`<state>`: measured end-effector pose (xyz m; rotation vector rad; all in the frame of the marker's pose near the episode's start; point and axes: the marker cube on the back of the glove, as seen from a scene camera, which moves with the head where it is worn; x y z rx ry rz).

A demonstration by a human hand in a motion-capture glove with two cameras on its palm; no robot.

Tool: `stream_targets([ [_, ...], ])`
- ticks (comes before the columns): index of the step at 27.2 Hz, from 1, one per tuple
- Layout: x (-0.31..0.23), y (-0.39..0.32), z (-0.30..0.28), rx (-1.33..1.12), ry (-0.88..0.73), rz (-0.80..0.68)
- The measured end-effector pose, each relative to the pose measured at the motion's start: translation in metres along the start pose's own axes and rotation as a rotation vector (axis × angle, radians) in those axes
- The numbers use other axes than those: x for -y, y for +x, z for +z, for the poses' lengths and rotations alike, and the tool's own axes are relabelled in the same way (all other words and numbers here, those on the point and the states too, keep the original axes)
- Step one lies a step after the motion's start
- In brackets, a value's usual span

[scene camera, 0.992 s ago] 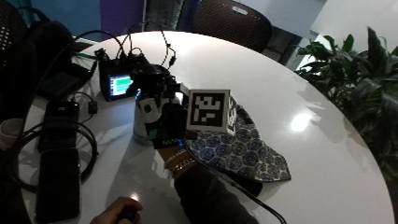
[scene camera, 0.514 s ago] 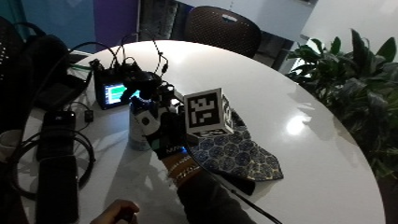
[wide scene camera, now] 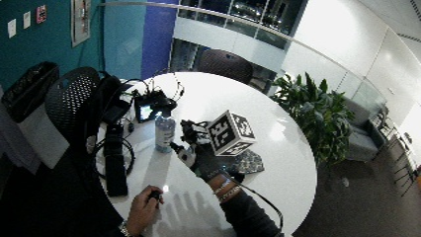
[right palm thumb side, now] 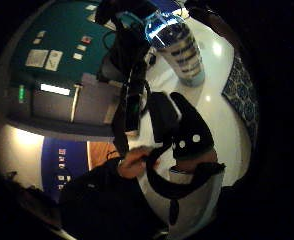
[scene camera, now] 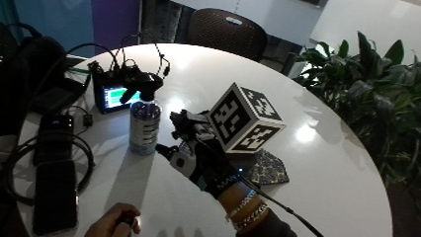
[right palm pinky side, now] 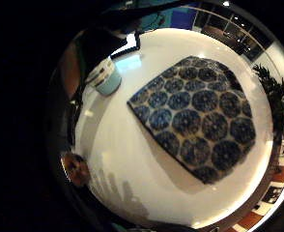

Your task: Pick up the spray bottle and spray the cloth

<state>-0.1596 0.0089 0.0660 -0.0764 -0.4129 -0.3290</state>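
The spray bottle (scene camera: 143, 123) is clear with a black trigger head and stands upright on the white round table (scene camera: 197, 69). My gloved right hand (scene camera: 197, 155) hovers just to its right, fingers (scene camera: 186, 123) relaxed and holding nothing, with a small gap to the bottle. The dark blue patterned cloth (scene camera: 270, 170) lies flat on the table under and behind the hand, mostly hidden in the outside view. The little finger side palm view shows the whole cloth (right palm pinky side: 200, 121) spread out, with the bottle's base (right palm pinky side: 106, 77) beside it. In the thumb side palm view, the bottle (right palm thumb side: 182, 50) stands free.
A small device with a lit green screen (scene camera: 115, 96) and several cables sit behind the bottle. Black gear and looped cable (scene camera: 53, 163) lie along the table's left side. A bare left hand (scene camera: 115, 224) pinches a small object at the near edge. A chair (scene camera: 227, 32) and plants (scene camera: 368, 84) stand beyond the table.
The outside camera has moved closer. The gloved hand stays beside the standing bottle, and a small gap now shows between them.
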Motion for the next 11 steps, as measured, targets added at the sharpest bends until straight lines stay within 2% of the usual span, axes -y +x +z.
stream_targets([
  [6,-0.022,-0.011,-0.013,-0.147,-0.042,-0.02],
  [11,-0.024,-0.017,-0.019,-0.173,-0.039,-0.044],
])
